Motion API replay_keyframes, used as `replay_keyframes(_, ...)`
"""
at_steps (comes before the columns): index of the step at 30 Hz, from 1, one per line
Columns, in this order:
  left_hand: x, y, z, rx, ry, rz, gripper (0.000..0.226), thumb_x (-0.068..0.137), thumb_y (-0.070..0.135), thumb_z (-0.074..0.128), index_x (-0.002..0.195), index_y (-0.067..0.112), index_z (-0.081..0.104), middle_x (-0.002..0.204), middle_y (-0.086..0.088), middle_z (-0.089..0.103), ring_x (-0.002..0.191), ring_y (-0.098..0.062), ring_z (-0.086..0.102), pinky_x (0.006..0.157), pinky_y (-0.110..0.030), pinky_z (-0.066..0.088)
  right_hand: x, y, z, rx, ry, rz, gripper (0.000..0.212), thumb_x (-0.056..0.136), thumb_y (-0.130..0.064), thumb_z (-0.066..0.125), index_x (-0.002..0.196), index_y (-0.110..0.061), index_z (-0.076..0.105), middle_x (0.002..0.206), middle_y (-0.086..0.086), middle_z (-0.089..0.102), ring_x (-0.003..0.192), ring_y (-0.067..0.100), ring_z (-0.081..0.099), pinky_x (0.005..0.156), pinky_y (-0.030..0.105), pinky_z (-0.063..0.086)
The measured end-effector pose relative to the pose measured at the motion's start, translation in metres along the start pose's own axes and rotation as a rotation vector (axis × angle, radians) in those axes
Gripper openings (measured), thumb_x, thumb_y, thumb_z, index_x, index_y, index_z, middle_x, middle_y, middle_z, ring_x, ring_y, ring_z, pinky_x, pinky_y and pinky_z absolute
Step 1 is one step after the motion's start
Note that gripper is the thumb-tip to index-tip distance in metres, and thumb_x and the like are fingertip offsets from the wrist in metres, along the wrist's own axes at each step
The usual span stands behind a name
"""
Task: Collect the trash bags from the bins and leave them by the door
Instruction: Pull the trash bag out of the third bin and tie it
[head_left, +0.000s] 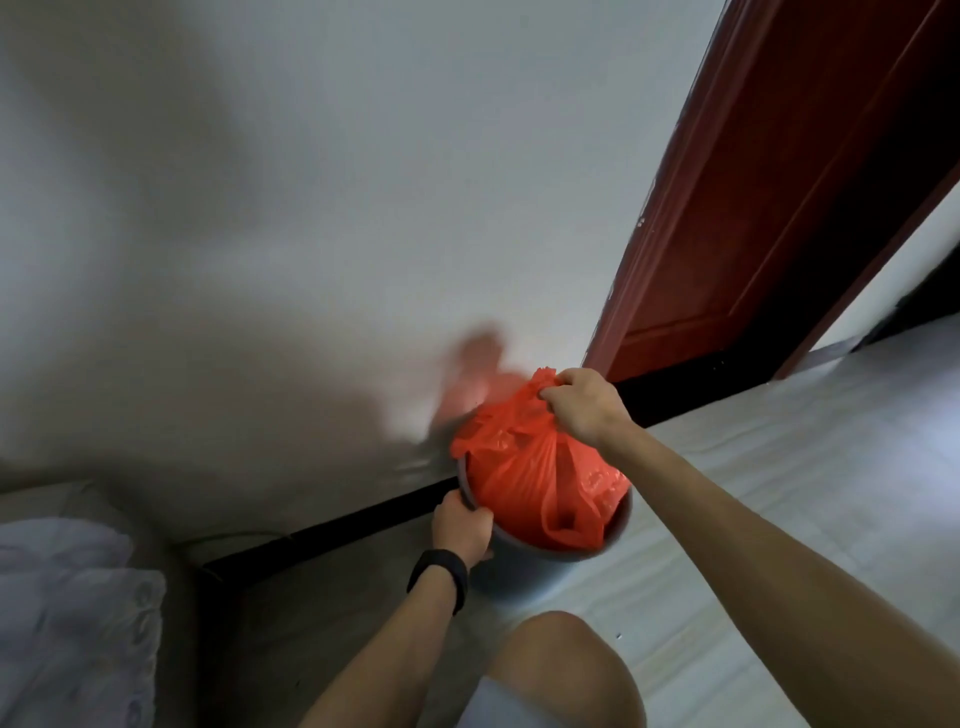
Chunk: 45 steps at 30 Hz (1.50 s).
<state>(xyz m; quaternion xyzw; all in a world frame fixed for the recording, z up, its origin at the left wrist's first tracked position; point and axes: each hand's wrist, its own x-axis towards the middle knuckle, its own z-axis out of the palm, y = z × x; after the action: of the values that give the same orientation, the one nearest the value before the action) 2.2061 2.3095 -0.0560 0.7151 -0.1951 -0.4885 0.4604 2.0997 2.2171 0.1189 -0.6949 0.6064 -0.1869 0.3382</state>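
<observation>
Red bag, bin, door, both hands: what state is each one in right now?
Red trash bag: top gathered, bulging above the rim, bottom in the bin.
Grey bin: on the floor by the wall, tilted.
Door: open.
Right hand: gripping the bag's bunched top.
Left hand: gripping the bin's rim.

I see a pale wall filling most of the view, plain and shadowed on its left half, with a faint reddish glow low down near the floor. A black skirting board runs along its base. The floor is light and glossy, laid in pale tiles or boards; I cannot tell which. In the bottom left corner lies white bedding, rumpled, with a scalloped embroidered edge, close against the wall. Everything tilts, since the camera leans.
</observation>
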Motion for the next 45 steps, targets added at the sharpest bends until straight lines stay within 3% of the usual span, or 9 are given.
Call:
replay_keyframes(10,-0.002,0.015,-0.005,-0.121,-0.040,-0.086,0.045,0.092,0.002,0.055,0.135,0.012,0.048,0.117,-0.012,0.054,0.099,-0.037,0.061,0.060,-0.044,0.061,0.012,-0.024,-0.019,0.211,0.087,0.024,0.022,0.091,-0.008,0.052,0.094,-0.008,0.074,0.088,0.008,0.067,0.065,0.023,0.057,0.070,0.037,0.055)
replay_keyframes(14,-0.005,0.022,-0.002,-0.058,-0.096,-0.083,0.043,0.093,0.004,0.052,0.134,0.017,0.049,0.112,-0.010,0.058,0.094,-0.034,0.063,0.062,-0.044,0.061,0.018,-0.035,-0.041,0.425,0.157,0.091,0.050,0.084,-0.004,0.058,0.037,-0.018,0.066,0.050,0.003,0.047,0.044,0.021,0.041,0.049,0.031,0.035)
replay_keyframes(17,-0.007,0.026,-0.003,0.060,-0.126,-0.037,0.032,0.090,0.004,0.050,0.117,0.020,0.054,0.102,-0.006,0.060,0.090,-0.033,0.063,0.065,-0.047,0.061,0.022,-0.031,-0.060,0.466,0.224,0.159,0.045,0.082,-0.003,0.055,0.040,-0.014,0.068,0.034,0.002,0.041,0.037,0.023,0.038,0.045,0.029,0.034)
replay_keyframes(24,-0.021,0.045,0.013,0.262,-0.310,0.099,0.031,0.085,0.006,0.044,0.104,0.022,0.061,0.101,-0.009,0.069,0.079,-0.030,0.069,0.055,-0.039,0.060,0.030,-0.043,-0.073,0.526,0.205,0.110,0.018,0.090,-0.009,0.052,0.076,-0.016,0.061,0.051,-0.003,0.058,0.031,0.001,0.049,0.044,0.017,0.041)
replay_keyframes(26,-0.017,0.043,0.010,0.316,-0.312,0.113,0.032,0.080,0.013,0.043,0.104,0.026,0.061,0.105,-0.007,0.068,0.087,-0.033,0.069,0.057,-0.042,0.061,0.038,-0.041,-0.072,0.497,0.282,0.142,0.022,0.092,-0.002,0.041,0.079,-0.008,0.058,0.041,0.000,0.053,0.032,0.010,0.050,0.033,0.014,0.033)
replay_keyframes(29,0.004,0.029,-0.006,0.409,-0.200,0.150,0.032,0.068,0.022,0.040,0.092,0.026,0.060,0.098,-0.010,0.071,0.085,-0.035,0.070,0.064,-0.049,0.061,0.036,-0.030,-0.080,0.619,0.429,0.222,0.015,0.088,-0.008,0.039,0.083,-0.010,0.053,0.064,0.003,0.049,0.050,0.019,0.048,0.040,0.021,0.035)
replay_keyframes(33,0.013,0.023,-0.016,0.240,-0.170,0.004,0.026,0.081,0.010,0.043,0.102,0.017,0.056,0.103,-0.019,0.067,0.082,-0.039,0.068,0.050,-0.047,0.059,0.027,-0.027,-0.072,0.664,0.446,0.148,0.017,0.068,-0.016,0.045,0.075,-0.010,0.060,0.062,0.004,0.050,0.053,0.024,0.047,0.055,0.034,0.039)
replay_keyframes(40,0.004,0.016,-0.004,0.008,-0.129,-0.111,0.027,0.094,0.005,0.045,0.120,0.013,0.045,0.114,-0.015,0.056,0.100,-0.043,0.062,0.054,-0.049,0.058,0.019,-0.060,-0.087,0.803,0.467,0.045,0.016,0.086,-0.010,0.048,0.072,-0.016,0.051,0.074,0.002,0.053,0.059,0.018,0.048,0.057,0.031,0.040)
replay_keyframes(45,0.003,0.008,-0.002,-0.095,-0.069,-0.099,0.026,0.093,-0.005,0.039,0.108,0.007,0.056,0.085,-0.013,0.062,0.057,-0.025,0.066,0.041,-0.036,0.053,0.007,-0.095,-0.132,0.748,0.604,-0.112,0.016,0.082,-0.020,0.045,0.067,-0.024,0.047,0.083,0.002,0.056,0.069,0.021,0.050,0.062,0.032,0.040)
